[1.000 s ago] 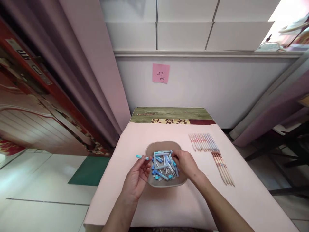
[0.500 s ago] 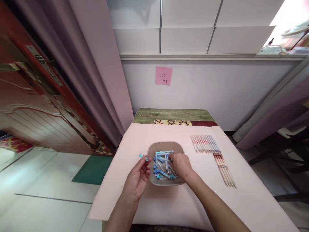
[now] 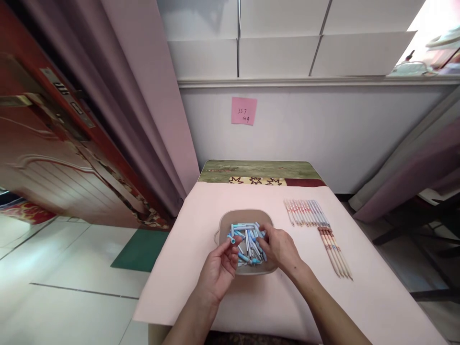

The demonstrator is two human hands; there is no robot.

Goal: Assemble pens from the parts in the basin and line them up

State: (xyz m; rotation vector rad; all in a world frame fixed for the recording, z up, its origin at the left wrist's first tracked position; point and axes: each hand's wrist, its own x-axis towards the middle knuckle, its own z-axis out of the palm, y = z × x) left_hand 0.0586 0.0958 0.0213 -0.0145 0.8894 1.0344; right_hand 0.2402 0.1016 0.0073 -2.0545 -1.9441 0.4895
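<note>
My left hand [image 3: 219,266] pinches a light blue pen cap [image 3: 232,239] between thumb and fingertips, its round opening facing me. The cap is held above the left side of a beige plastic basin [image 3: 246,272]. Inside the basin lies a jumble of blue and white pen parts [image 3: 247,239], caps and slim barrels among them. At the basin's right side, my right hand [image 3: 280,245] has its thumb and fingers curled in over the pen parts. What sits between those fingertips, if anything, is too small to make out.
On the right of the pink-covered table [image 3: 190,225] lies a row of pens [image 3: 305,213]. Several brownish pens [image 3: 334,254] lie closer to me, touching the row's end. A pink note [image 3: 244,110] is stuck to the wall behind; a red door [image 3: 50,158] stands left.
My left hand has moved right with the pen cap, from outside the basin to over its left side. My right hand has shifted slightly right, its fingers less deep among the pen parts.
</note>
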